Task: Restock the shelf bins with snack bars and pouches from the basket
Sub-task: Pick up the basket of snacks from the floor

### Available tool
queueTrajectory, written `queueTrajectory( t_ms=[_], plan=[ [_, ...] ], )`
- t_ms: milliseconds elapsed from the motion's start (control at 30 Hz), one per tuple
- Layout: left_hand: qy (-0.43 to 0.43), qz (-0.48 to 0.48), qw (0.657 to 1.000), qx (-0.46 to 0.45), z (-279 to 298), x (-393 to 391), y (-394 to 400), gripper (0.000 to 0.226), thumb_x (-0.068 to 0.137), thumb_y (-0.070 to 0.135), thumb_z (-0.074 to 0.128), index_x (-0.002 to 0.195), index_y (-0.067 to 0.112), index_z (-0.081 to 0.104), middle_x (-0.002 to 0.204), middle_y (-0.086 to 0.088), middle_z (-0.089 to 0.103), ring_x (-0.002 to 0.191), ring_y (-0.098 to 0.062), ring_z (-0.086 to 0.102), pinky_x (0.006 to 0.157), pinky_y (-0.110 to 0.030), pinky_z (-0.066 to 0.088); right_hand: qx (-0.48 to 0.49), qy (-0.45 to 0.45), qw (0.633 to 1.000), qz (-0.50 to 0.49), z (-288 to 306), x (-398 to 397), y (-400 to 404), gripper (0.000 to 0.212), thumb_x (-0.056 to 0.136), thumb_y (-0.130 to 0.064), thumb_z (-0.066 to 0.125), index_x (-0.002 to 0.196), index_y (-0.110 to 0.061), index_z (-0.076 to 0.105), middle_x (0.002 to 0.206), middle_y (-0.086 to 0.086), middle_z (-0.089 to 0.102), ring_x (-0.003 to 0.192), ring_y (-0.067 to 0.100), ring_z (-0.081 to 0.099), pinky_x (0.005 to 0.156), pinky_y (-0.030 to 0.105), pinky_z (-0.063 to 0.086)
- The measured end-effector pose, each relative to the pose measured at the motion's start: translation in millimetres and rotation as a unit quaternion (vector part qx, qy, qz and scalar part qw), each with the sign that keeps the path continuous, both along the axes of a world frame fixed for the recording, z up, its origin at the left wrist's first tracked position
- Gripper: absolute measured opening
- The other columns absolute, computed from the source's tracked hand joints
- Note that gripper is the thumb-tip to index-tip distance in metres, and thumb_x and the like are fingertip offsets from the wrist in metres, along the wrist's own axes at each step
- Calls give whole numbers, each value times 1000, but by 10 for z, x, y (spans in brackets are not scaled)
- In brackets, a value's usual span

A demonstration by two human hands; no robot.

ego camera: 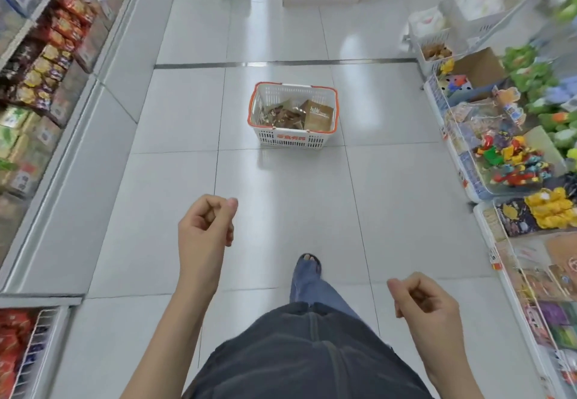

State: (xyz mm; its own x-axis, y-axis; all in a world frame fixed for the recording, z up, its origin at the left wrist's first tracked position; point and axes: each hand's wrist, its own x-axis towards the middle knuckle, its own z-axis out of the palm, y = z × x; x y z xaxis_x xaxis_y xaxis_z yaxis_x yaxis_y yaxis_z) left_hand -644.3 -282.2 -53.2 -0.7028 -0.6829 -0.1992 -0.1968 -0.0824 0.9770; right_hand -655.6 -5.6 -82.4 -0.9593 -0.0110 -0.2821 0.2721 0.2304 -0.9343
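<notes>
**Head view: basket on the aisle floor, both hands empty**

Head camera looks down a shop aisle paved with glossy pale square tiles. The basket point(293, 116), a white slotted-plastic rectangle with an orange rim and folded orange handles, stands on the floor point(175, 111) well ahead of the person, apart from both hands. Inside it lie crinkled brown snack packets point(282, 116) at left and a flat tan pouch point(318, 115) at right, leaning on the far-right wall. The left hand point(204, 223) is raised, its grip narrow: fingers curled into a loose fist, holding nothing. The right hand point(424, 305), lower and nearer the body, is curled likewise and empty. Between them show dark trousers, a blue denim leg and one foot point(309, 262) in an open-toed sandal. Left shelves point(46, 64) carry rows of shiny foil packets; right bins point(512, 155), clear-walled and rectangular, hold bright small toys and yellow packets.
</notes>
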Motion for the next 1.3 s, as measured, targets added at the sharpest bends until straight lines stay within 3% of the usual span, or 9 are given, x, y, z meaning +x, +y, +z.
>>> queueTrajectory(
  t_ms=[367,700,800,867,933,1000,1133,1233,1300],
  plan=[
    [-61,118,991,10,-298,-2004,-868,23,89,9,60,67,11,53,49,2,43,44,-11,37,43,-13,34,-36,54,994,85,272,-3492,-1437,33,85,-10,67,59,-8,48,52,-1,42,53,9,39,52,16,36],
    [-73,20,997,11,-802,-5209,-2137,22,88,8,62,69,9,51,49,6,45,45,-8,39,45,-14,36,-1,-37,999,24,-477,-5981,-2270,32,86,-9,66,60,-10,48,53,-5,45,55,9,41,55,13,39],
    [-116,-9,993,6,-1275,-6092,-2518,18,87,11,65,74,9,53,57,5,51,52,-13,45,53,-23,41,21,-106,994,22,-990,-6708,-2385,21,84,-9,69,70,-12,53,67,-4,53,63,9,48,66,19,41],
    [-166,-39,985,9,-1758,-6598,-2777,16,84,20,69,94,15,57,76,1,62,71,-18,58,68,-33,47,58,-156,986,26,-1455,-7176,-2442,14,83,-10,70,89,-13,58,87,-1,62,75,6,57,73,23,42],
    [-259,-104,960,-2,-2433,-7024,-3051,62,82,33,70,135,26,39,126,5,57,116,-14,53,98,-38,42,115,-208,970,58,-2067,-7645,-2476,35,82,-16,72,113,-16,55,113,-2,60,102,12,59,80,24,44],
    [-354,-158,921,-49,-3181,-7348,-3326,103,79,47,69,151,25,-3,155,10,20,142,-10,21,115,-44,20,173,-251,947,105,-2737,-8061,-2499,60,80,-26,74,131,-19,43,132,-3,49,124,20,48,95,31,42],
    [-465,-156,863,-120,-4690,-7766,-3687,111,80,54,64,149,18,-15,160,-3,1,147,-18,-6,115,-52,1,244,-297,913,138,-4177,-8736,-2453,81,82,-30,73,146,-15,26,152,4,31,138,25,32,109,41,31],
    [-466,-154,868,-82,-5638,-7914,-3793,100,86,36,65,151,13,-8,159,-7,3,147,-21,-1,116,-47,5,261,-324,903,106,-5171,-9060,-2407,77,87,-28,66,148,-11,23,153,10,30,138,29,32,109,42,31],
    [-469,-158,867,-47,-6098,-7945,-3845,88,88,19,63,151,10,4,157,-10,18,143,-27,20,115,-43,21,273,-323,903,79,-5692,-9143,-2397,67,89,-26,64,144,-9,29,146,13,39,131,32,42,103,43,36]
  ],
)
